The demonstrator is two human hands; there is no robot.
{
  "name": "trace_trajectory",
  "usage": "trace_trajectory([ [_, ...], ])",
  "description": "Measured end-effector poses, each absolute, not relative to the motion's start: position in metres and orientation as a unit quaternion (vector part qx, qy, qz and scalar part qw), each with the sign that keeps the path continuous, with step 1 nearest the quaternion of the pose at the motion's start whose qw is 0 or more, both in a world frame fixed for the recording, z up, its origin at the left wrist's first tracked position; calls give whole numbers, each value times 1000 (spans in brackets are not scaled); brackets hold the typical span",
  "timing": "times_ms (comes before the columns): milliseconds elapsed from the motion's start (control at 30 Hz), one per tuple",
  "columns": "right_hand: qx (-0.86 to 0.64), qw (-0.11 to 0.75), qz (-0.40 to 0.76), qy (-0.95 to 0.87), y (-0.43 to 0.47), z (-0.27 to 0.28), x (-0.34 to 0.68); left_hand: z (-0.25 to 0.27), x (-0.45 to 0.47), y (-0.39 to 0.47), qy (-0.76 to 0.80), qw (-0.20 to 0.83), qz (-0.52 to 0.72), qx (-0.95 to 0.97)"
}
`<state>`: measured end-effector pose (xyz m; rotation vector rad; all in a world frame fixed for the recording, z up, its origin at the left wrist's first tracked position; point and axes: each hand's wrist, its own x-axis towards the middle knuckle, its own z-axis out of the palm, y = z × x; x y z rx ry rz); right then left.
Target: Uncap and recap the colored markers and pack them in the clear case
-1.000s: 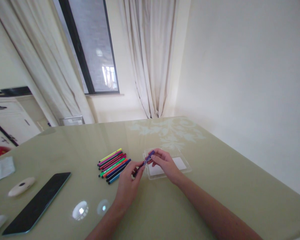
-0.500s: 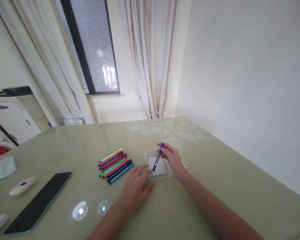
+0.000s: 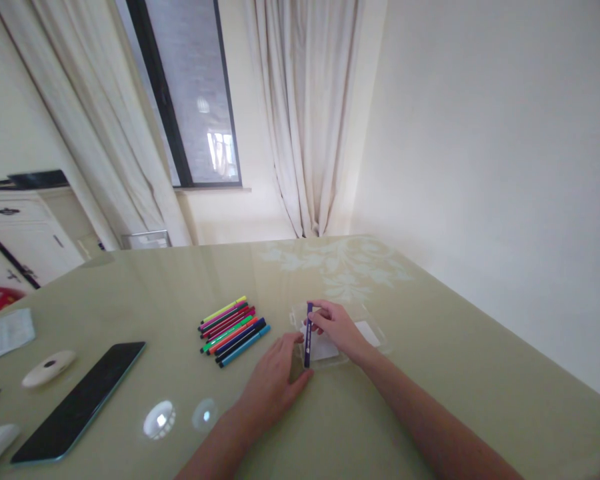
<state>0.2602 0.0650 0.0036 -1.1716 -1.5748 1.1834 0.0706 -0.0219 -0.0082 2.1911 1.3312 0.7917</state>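
Note:
A purple felt-tip pen [image 3: 308,343] is pinched near its upper end by my right hand [image 3: 336,325], almost upright in the picture over the left part of a clear plastic case [image 3: 380,331]. White paper [image 3: 325,348] shows inside the case. My left hand [image 3: 275,373] rests beside the near left corner of the case, thumb and fingers apart around the pen's lower part; whether it touches the case is hard to tell. Left of that hand, several felt-tip pens [image 3: 235,332] of different colours lie side by side on the table.
On the table [image 3: 430,400], a black tablet-like slab [image 3: 80,403] lies at the left, near a white oval object [image 3: 49,369] and a folded pale cloth or mask [image 3: 7,337]. A wall [image 3: 505,200] borders the table's right edge.
My right hand has brought the purple pen slightly left and nearer, turning it from slanted to almost upright. The left hand has barely shifted. The case sits slightly lower and further right.

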Motion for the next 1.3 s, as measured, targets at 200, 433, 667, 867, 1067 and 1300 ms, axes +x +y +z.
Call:
trace_trajectory([
  [200, -467, 414, 403, -669, 59, 0, 255, -2, 72, -23, 467, 211, 288, 809],
  [433, -460, 395, 350, -714, 52, 1, 252, -2, 70, -23, 454, 189, 288, 822],
  [667, -461, 362, 300, -753, 48, 5, 251, -5, 69, -23, 451, 167, 280, 831],
  [867, -452, 380, 333, -735, 48, 6, 251, -2, 69, -24, 448, 166, 274, 835],
  [1067, -404, 466, 487, -618, 50, 14, 252, 5, 72, -28, 446, 142, 322, 823],
  [1300, -384, 430, 445, -685, 45, 21, 254, 0, 64, -16, 524, 91, 345, 773],
])
